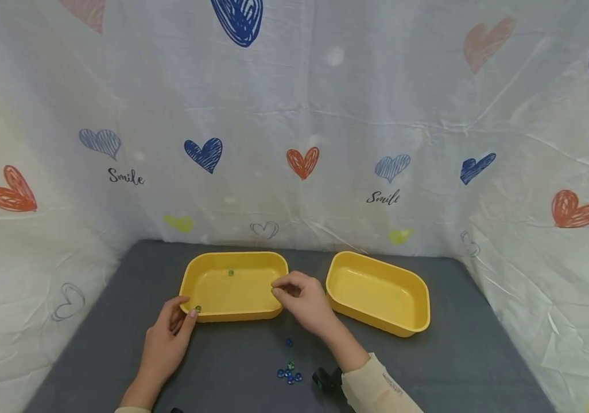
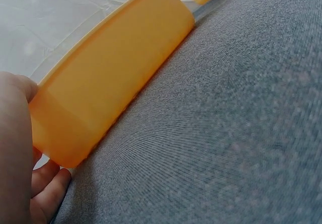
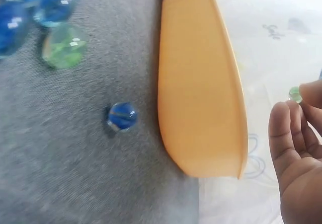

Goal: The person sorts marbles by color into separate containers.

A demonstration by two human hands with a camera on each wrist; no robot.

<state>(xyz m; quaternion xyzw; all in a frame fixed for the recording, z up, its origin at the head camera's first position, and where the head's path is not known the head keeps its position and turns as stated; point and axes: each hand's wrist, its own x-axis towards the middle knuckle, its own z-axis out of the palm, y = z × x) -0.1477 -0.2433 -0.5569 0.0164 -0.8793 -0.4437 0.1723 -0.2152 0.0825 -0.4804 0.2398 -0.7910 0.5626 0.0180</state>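
Note:
My left hand [image 1: 164,344] grips the near left corner of a yellow tray [image 1: 237,316], thumb on the rim and fingers around the outside. Over that tray's right end, my right hand [image 1: 307,302] pinches a green marble [image 3: 295,94] between thumb and fingertips. Inside the tray lie two greenish marbles, one far back [image 1: 231,273] and another [image 1: 198,308] beside the left thumb. On the grey cloth in front, a lone blue marble [image 1: 289,342] sits apart from a cluster of several blue marbles [image 1: 281,373] and a green marble [image 1: 291,365].
A second yellow tray [image 1: 377,322] stands angled to the right, with no marble visible in it. Near the right sleeve lies a black object [image 1: 324,379], partly hidden. A white curtain [image 1: 305,201] printed with hearts hangs behind the grey-covered table [image 1: 454,355].

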